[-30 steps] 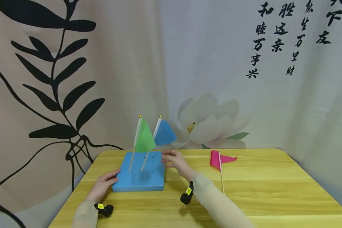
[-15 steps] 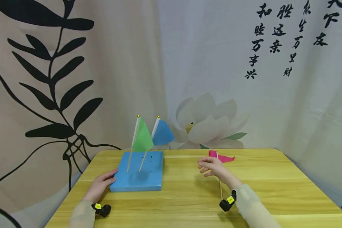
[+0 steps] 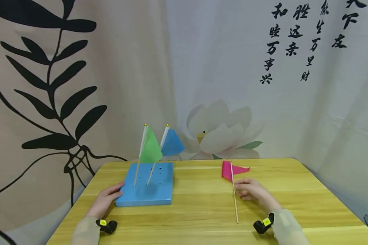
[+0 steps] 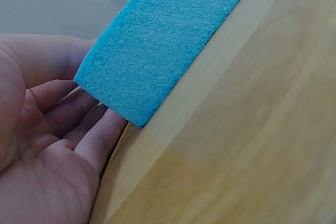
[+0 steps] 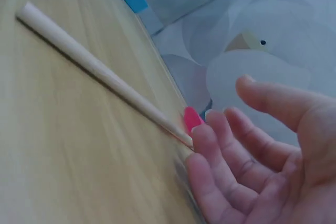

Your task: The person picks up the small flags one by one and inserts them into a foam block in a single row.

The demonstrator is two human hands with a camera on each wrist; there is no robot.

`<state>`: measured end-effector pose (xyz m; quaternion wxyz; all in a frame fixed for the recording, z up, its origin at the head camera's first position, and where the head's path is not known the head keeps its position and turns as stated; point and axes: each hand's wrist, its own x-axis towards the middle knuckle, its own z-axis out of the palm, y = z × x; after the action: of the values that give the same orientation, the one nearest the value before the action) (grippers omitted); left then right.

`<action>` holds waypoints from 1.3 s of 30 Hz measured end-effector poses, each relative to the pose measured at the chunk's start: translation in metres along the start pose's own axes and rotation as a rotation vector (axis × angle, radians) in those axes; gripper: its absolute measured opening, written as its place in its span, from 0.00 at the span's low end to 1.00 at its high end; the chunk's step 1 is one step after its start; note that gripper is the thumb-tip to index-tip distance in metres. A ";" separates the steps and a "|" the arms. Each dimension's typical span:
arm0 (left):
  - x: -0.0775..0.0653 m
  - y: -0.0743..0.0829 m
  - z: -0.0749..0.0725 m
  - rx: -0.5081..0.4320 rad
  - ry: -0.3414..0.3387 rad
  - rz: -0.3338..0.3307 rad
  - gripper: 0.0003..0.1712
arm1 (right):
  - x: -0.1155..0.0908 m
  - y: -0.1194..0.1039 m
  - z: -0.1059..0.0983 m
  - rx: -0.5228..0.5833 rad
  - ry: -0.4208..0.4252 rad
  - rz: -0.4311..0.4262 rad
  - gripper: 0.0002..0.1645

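My left hand (image 3: pixel 104 201) rests against the left edge of a blue foam board (image 3: pixel 144 198). In the left wrist view its relaxed fingers (image 4: pixel 55 59) lie at the corner of that foam. Two small flags stand in the board, a green flag (image 3: pixel 151 148) and a blue flag (image 3: pixel 172 143), both leaning a little right. A pink flag (image 3: pixel 227 172) lies on the table with its wooden stick (image 5: pixel 97 69) toward me. My right hand (image 3: pixel 254 192) is just right of that stick, thumb and fingers apart, holding nothing. Whether its fingertips touch the stick, I cannot tell.
Several small holes show in the board's top around the two sticks. The wooden table (image 3: pixel 199 207) runs under everything, its far edge close behind the board and pink flag. A printed curtain (image 3: pixel 135 68) hangs behind.
My right hand has left the board's right side and moved right across the table to the pink flag's stick. My left hand has stayed at the board's edge.
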<state>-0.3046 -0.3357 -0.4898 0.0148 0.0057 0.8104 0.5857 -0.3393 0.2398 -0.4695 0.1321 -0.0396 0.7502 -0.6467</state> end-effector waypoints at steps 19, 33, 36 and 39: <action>-0.001 -0.001 0.002 0.012 -0.008 -0.020 0.33 | 0.002 0.012 0.014 -0.247 0.150 0.095 0.17; -0.001 0.003 0.000 0.023 -0.001 -0.029 0.34 | 0.006 0.009 0.024 -0.480 0.225 0.042 0.24; -0.001 0.005 0.001 0.026 0.000 -0.030 0.34 | 0.006 0.008 0.023 -0.481 0.227 0.028 0.22; -0.001 0.005 0.002 0.023 0.005 -0.037 0.34 | 0.005 0.008 0.023 -0.477 0.223 0.026 0.21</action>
<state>-0.3039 -0.3326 -0.4858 0.0236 -0.0103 0.8172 0.5758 -0.3375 0.2179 -0.4807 0.0438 0.0115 0.8919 -0.4500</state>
